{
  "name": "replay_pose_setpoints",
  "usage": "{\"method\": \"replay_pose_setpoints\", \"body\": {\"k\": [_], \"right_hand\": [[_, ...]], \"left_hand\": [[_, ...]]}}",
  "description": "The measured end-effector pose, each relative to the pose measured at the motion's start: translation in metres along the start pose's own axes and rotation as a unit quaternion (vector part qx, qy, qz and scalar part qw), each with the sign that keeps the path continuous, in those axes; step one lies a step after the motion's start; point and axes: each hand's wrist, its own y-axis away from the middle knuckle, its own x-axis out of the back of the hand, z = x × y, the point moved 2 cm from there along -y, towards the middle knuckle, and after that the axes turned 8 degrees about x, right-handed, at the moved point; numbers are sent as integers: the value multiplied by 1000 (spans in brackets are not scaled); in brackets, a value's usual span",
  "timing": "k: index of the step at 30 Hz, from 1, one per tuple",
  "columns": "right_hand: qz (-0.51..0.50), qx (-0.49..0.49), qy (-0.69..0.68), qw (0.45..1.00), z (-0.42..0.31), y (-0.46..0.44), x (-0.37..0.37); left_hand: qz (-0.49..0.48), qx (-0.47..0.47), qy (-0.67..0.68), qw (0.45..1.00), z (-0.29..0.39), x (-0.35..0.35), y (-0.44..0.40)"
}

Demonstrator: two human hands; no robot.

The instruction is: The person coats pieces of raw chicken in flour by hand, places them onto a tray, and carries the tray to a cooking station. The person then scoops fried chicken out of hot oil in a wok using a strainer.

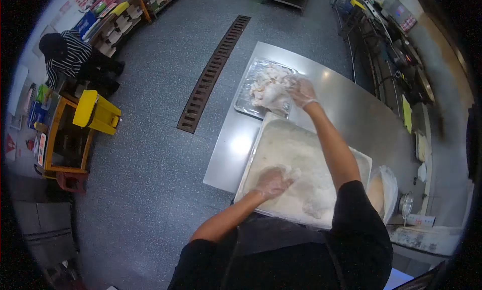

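The right hand [302,91], in a clear plastic glove, is at the right side of a heap of pale pinkish-white chunks [271,86] on a shallow rectangular metal tray [242,105]. Its fingers bend toward the heap, but whether its grip is clasping a piece or loose cannot be told. The left hand [273,183], in a matching glove, is down in the white powder [296,139] that fills a large, pale-rimmed rectangular tub [254,157]; its grip, too, cannot be made out. A powder-coated lump [316,207] lies in the tub, right of the left hand and nearer the body. Tray and tub sit end to end on a shiny stainless-steel counter [344,106], with a translucent plastic bag [387,192] just beside the tub's right side.
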Motion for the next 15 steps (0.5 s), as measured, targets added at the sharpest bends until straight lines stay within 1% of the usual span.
{"method": "replay_pose_setpoints", "body": {"k": [1,2,3,4,5,7,8,9,10,11,13,15], "right_hand": [[12,-20,-42,999,22,-20,-41],[10,-15,-43,999,32,-34,-65],[-30,-58,-28,997,41,-46,-86],[-71,-103,-13,992,45,-51,-101],[-74,-101,-16,992,48,-53,-114],[-33,-206,8,978,54,-48,-129],[-38,-208,4,977,58,-45,-131],[-29,-233,-6,972,63,-43,-129],[-18,-259,-15,966,67,-40,-127],[-19,-262,-17,965,69,-36,-126],[32,-251,-33,967,78,-27,-127],[25,-267,-53,962,81,-27,-135]], "left_hand": [[4,2,3,1000,-3,-4,1],[19,2,24,1000,-7,-6,0],[34,2,44,998,-10,-5,-1],[-37,31,27,998,-1,11,2],[-36,35,28,998,-7,8,-1],[-28,-16,-26,999,-22,-8,-10],[-32,-10,-26,999,-32,-16,-13],[-19,-56,-40,997,-34,-16,-14],[-14,-78,-48,996,-34,-18,-15],[-8,-100,-57,993,-35,-20,-16],[-18,-2,-45,999,-18,-4,-15],[-36,7,-39,999,-5,4,-17]]}}
